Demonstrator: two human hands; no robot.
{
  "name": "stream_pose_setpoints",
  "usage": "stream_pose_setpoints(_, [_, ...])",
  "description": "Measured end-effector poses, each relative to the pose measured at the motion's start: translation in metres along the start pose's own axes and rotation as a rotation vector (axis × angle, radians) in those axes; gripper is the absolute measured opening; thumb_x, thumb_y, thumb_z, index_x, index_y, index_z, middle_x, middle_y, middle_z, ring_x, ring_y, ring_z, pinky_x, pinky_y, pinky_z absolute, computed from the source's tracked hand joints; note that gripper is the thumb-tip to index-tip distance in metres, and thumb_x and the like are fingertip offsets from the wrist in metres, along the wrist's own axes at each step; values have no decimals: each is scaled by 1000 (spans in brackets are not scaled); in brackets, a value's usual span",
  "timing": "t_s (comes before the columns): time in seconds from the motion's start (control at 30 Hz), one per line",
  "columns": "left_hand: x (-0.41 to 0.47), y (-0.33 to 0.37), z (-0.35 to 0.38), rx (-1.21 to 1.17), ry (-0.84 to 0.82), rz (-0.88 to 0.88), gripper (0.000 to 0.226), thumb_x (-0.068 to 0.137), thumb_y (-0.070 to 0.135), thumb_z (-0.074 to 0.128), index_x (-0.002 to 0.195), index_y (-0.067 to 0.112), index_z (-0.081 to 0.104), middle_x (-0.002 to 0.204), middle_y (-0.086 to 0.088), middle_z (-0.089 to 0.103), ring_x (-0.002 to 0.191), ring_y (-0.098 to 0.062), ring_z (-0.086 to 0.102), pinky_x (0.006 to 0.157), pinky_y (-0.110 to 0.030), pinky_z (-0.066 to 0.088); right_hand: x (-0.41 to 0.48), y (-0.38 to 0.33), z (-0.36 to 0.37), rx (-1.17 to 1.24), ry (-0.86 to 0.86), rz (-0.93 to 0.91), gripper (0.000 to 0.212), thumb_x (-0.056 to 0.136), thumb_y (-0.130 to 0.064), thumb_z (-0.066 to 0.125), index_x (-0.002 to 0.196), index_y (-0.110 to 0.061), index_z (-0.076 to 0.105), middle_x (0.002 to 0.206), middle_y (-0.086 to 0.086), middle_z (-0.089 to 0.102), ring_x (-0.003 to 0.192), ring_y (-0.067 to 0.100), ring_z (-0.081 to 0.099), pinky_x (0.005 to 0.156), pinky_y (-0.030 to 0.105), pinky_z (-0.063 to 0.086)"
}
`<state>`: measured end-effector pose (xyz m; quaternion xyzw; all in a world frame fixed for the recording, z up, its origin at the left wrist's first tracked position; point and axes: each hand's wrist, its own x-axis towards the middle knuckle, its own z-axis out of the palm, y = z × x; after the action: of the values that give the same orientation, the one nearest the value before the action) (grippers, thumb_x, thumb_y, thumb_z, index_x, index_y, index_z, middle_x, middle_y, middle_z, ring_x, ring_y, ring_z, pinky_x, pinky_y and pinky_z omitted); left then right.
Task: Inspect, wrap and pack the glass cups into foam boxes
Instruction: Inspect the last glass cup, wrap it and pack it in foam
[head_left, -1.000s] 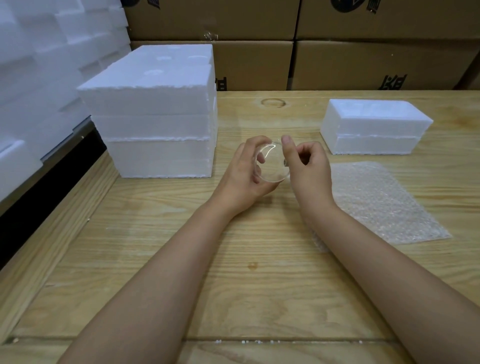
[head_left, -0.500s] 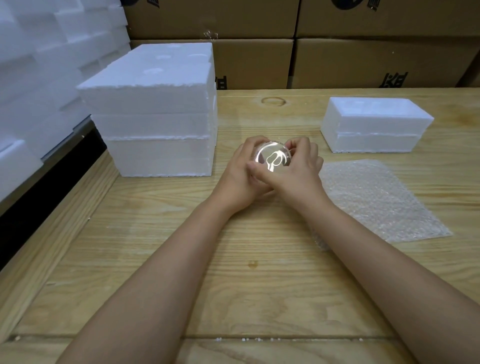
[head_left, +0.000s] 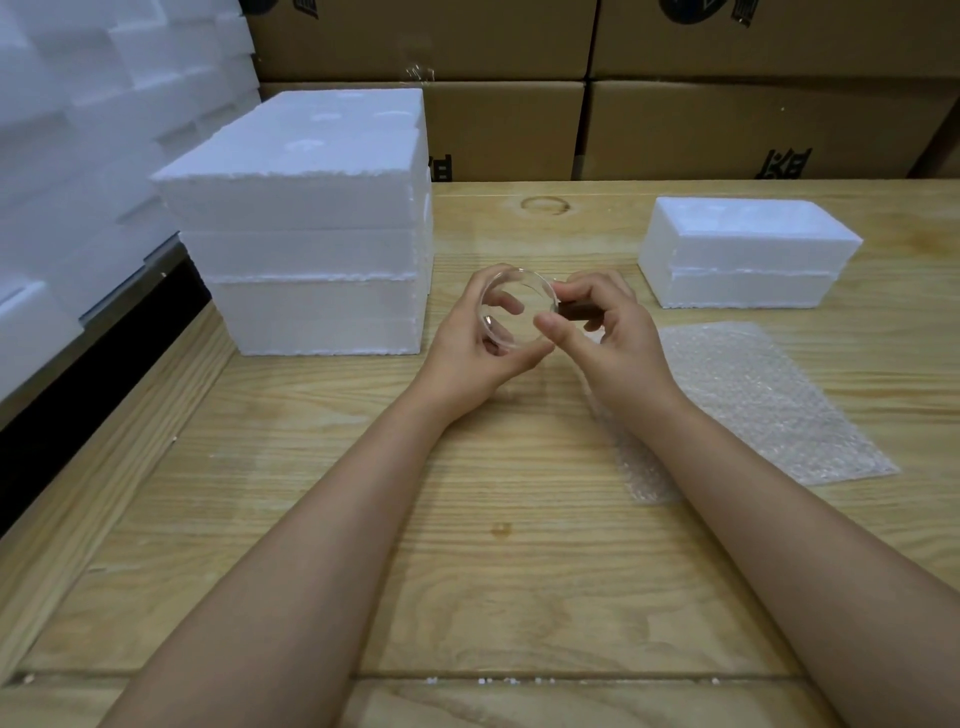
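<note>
Packing room — cartons (head_left: 769, 130), foam boxes (head_left: 311, 228)

Wooden table (head_left: 467, 571), cardboard boxes (head_left: 753, 130) behind.

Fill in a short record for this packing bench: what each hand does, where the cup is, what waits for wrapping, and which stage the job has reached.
left hand: grips the glass cup from its left side
right hand: pinches the cup at its right edge
glass cup: held above the table, round end facing the camera, unwrapped
bubble wrap: flat sheet on the table, partly under the right forearm
stack of foam boxes: far left
single foam box: far right, closed
stage: inspection; wrapping not yet begun
</note>
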<state>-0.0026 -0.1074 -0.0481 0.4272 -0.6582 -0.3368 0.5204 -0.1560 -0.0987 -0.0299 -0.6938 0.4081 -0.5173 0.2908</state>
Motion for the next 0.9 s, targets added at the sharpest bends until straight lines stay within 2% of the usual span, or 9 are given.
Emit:
stream_pose_setpoints(0.1, [0,1,1,34,2,31,66,71,19,83,120,38,42,113,-5,55,86,-30,56,78,-41,55,2,-2,2,45,54,28,12,90,-21,64,84,-31,60,94,-7,53,94,19,55,84,32,47])
stream_pose_setpoints(0.13, [0,1,1,43,1,37,67,71,16,83,118,40,42,111,-7,55,79,-30,55,73,-38,55,2,-3,3,53,78,41,14,91,-22,62,79,-30,60,90,-7,53,89,16,52,78,27,44])
stream_pose_setpoints(0.2, [0,1,2,68,1,52,68,72,12,84,117,39,41,104,-5,53,64,-15,49,64,-27,50,3,-3,5,56,133,65,22,93,-25,60,71,-26,56,82,-8,50,82,13,46,73,22,39])
stream_pose_setpoints(0.37, [-1,2,6,186,19,83,66,72,16,85,118,33,42,98,7,51,62,-3,48,60,-14,46,2,-4,17,-3,291,113,31,95,-30,56,66,-25,46,75,-10,46,84,23,47,73,31,40])
stream_pose_setpoints(0.43, [-2,2,7,197,21,87,64,71,18,85,118,33,43,98,10,52,63,-5,50,60,-17,48,2,-6,23,-62,326,112,30,95,-32,54,69,-24,43,77,-10,46,89,28,48,78,38,42])
stream_pose_setpoints(0.5, [-3,2,8,201,25,75,65,71,18,85,122,27,46,102,7,55,64,-13,54,63,-26,52,1,-6,26,-108,322,117,26,94,-36,54,76,-21,45,83,-7,48,94,23,44,84,38,41])
stream_pose_setpoints(0.6, [-3,0,7,210,32,106,61,70,12,84,117,26,47,107,6,58,84,-7,58,64,-19,49,0,-4,28,-154,263,173,34,86,-47,62,89,-17,47,99,-2,52,102,19,39,90,36,40])
stream_pose_setpoints(0.7, [-2,-2,6,223,39,97,62,68,10,83,114,27,46,98,19,55,85,8,55,68,-6,40,0,-6,28,-221,225,195,51,71,-56,69,95,-18,44,104,-3,47,105,19,35,94,37,39])
stream_pose_setpoints(0.9, [0,-7,7,310,44,144,67,66,6,82,124,10,49,95,23,48,85,-2,54,72,0,35,-2,-6,32,-313,237,147,72,50,-67,68,95,-20,37,100,-8,39,100,16,30,88,23,27])
